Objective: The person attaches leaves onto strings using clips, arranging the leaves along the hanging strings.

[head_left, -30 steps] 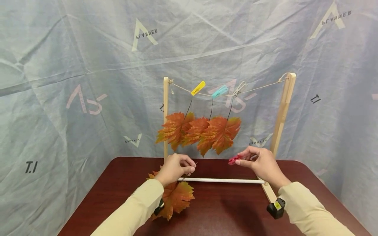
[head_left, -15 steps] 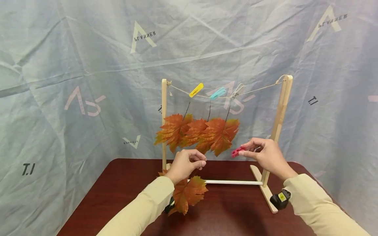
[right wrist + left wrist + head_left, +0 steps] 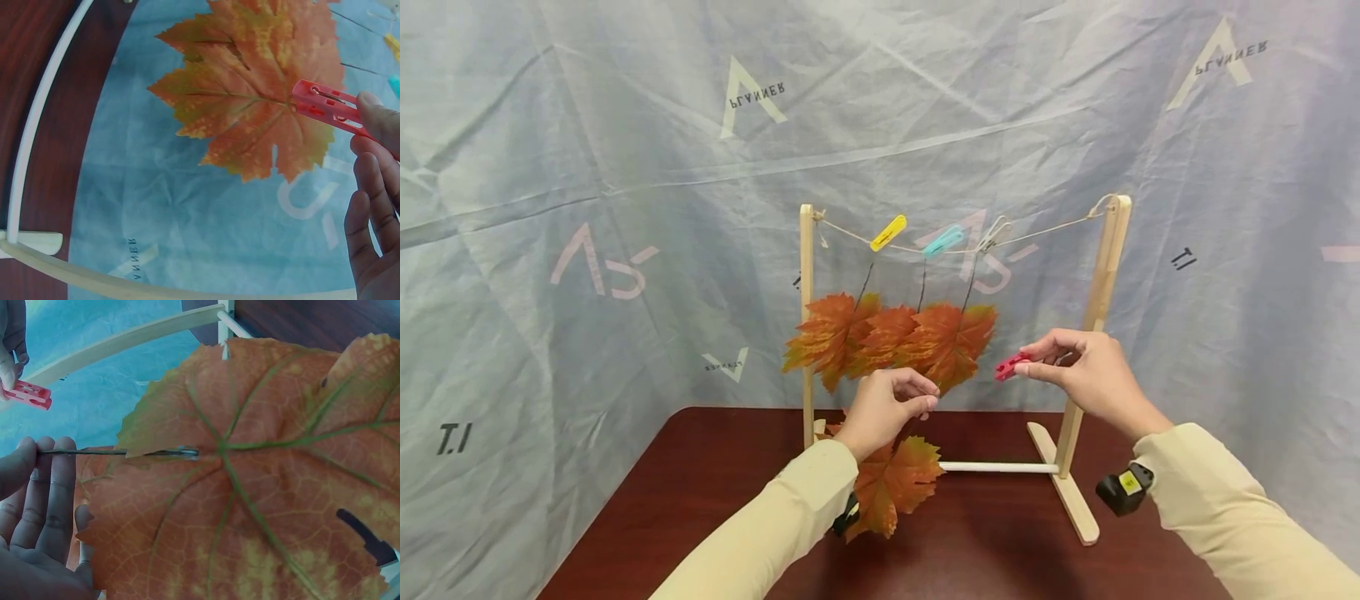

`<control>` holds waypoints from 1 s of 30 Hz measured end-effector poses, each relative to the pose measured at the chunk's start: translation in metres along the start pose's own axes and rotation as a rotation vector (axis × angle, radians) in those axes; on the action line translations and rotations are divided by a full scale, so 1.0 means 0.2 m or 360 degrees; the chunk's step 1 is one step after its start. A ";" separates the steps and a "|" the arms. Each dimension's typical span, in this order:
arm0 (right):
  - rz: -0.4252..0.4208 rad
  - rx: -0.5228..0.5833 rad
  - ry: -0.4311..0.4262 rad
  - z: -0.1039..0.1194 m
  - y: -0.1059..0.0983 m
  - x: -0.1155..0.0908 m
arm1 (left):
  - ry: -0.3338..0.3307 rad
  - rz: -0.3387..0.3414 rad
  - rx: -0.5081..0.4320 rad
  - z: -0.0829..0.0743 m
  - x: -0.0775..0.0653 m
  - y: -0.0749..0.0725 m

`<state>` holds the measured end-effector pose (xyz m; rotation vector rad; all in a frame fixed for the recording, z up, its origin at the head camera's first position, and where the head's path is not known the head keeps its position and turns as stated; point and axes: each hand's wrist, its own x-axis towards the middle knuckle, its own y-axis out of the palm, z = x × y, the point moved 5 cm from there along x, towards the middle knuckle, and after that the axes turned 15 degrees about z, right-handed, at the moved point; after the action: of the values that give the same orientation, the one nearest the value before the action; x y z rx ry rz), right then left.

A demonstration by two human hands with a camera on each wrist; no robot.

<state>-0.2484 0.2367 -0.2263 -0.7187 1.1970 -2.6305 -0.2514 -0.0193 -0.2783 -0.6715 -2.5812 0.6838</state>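
My left hand (image 3: pixel 891 408) pinches the thin dark stem (image 3: pixel 94 452) of an orange artificial maple leaf (image 3: pixel 895 483), which hangs below the hand. In the left wrist view this leaf fills most of the picture. My right hand (image 3: pixel 1078 367) holds a red clothespin (image 3: pixel 1011 366) between thumb and fingers, its nose pointing left. Above the hands a string (image 3: pixel 1052 231) carries a yellow clothespin (image 3: pixel 889 233), a light blue one (image 3: pixel 942 242) and a white one (image 3: pixel 994 235). From them hang three orange leaves (image 3: pixel 955 337) by their stems, overlapping one another.
Two wooden posts (image 3: pixel 1108 267) hold the string, joined low down by a white rod (image 3: pixel 1000 467). The right post stands on a wooden foot (image 3: pixel 1067 492). The frame is on a dark red table (image 3: pixel 647 500), with a grey printed cloth (image 3: pixel 625 350) behind it.
Both hands have moved up and to the right in the head view, the left with the leaf and the right with the red clothespin. The rack has shifted slightly left in the picture.
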 end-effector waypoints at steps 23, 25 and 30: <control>-0.0084 -0.0002 -0.0009 0.05 -0.25 0.09 | 0.0053 -0.0047 -0.0123 -0.14 0.22 0.04; -0.0100 0.0015 0.0000 0.06 -0.28 0.11 | 0.0055 -0.0058 -0.0122 -0.16 0.23 0.05; -0.0120 0.0003 -0.0012 0.08 -0.35 0.14 | 0.0070 -0.0099 -0.0151 -0.20 0.28 0.06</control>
<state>-0.2616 0.2637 -0.1553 -0.7871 1.1878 -2.6866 -0.2745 0.0348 -0.2399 -0.6252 -2.5951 0.5240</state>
